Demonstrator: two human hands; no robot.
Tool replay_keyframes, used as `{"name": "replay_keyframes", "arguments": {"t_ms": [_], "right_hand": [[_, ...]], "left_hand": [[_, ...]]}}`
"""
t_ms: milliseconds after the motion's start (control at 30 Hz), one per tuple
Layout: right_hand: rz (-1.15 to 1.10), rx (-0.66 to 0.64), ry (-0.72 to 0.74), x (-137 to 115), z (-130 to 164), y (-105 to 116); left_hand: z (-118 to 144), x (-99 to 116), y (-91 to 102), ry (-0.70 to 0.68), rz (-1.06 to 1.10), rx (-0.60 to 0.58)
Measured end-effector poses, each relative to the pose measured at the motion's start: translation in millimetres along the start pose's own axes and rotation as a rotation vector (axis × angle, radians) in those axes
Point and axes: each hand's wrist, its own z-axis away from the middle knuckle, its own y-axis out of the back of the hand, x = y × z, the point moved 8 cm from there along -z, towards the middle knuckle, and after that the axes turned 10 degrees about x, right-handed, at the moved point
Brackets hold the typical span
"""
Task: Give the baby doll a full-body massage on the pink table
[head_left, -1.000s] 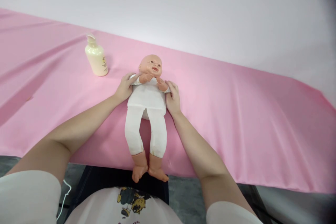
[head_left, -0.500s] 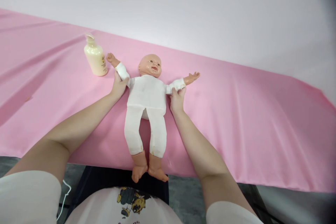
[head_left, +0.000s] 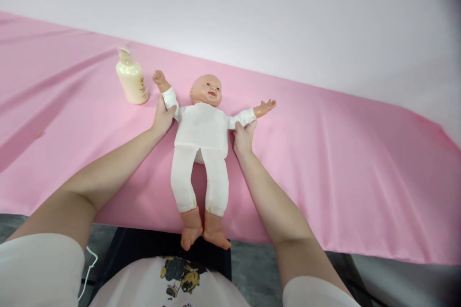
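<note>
The left hand [head_left: 163, 117] closes around one outstretched arm of the doll [head_left: 201, 127], thumb across the white sleeve [head_left: 170, 97] on that side; the fingers behind it are largely hidden. The right hand [head_left: 245, 139] pinches the opposite sleeve [head_left: 242, 118] from its lower edge between thumb and fingers. How firmly either hand presses cannot be told.

The doll lies on its back on the pink cloth [head_left: 288, 163], between the two forearms, head away from the person and feet [head_left: 192, 228] reaching past the near edge.

For good handling of the spread arms:
- Support each arm from below, with the thumb resting lightly on top.
- Apply equal, gentle force on both sides so that the torso remains centred.
- Guide each arm from near the elbow; do not pull at the doll's hands.
- Check that the arm on the left clears the pump bottle [head_left: 132, 79] nearby.

Materials: the head [head_left: 203, 88] is smooth, rounded and slightly glossy, probably vinyl or a similar plastic. The bare hands and feet look to be of like material, in a more orange tone. The torso and legs [head_left: 183, 180] are covered in matt white fabric, apparently padded, with small brownish marks at the ankle hems. The pump bottle is cream-coloured and shiny, with rounded shoulders and small print. The cloth has a soft sheen and long folds. Beyond it stands a plain white backdrop [head_left: 252, 9].
</note>
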Motion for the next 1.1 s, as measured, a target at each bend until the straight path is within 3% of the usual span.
{"name": "replay_keyframes", "arguments": {"t_ms": [333, 533, 900, 1100], "right_hand": [[0.048, -0.139, 0.204, -33.5, 11.2, -15.5], [0.183, -0.199, 0.338, -39.1, 14.8, -17.2], [0.213, -0.241, 0.329, -29.6, 12.0, -20.2], [0.064, -0.251, 0.201, -19.1, 7.0, -19.9]], "left_hand": [[13.0, 47.6, -6.0, -0.223, -0.150, -0.097], [20.6, 63.1, -13.4, -0.312, -0.168, -0.166], [23.9, 65.4, -18.4, -0.328, -0.216, -0.218], [23.7, 72.6, -14.6, -0.247, -0.145, -0.211]]}}
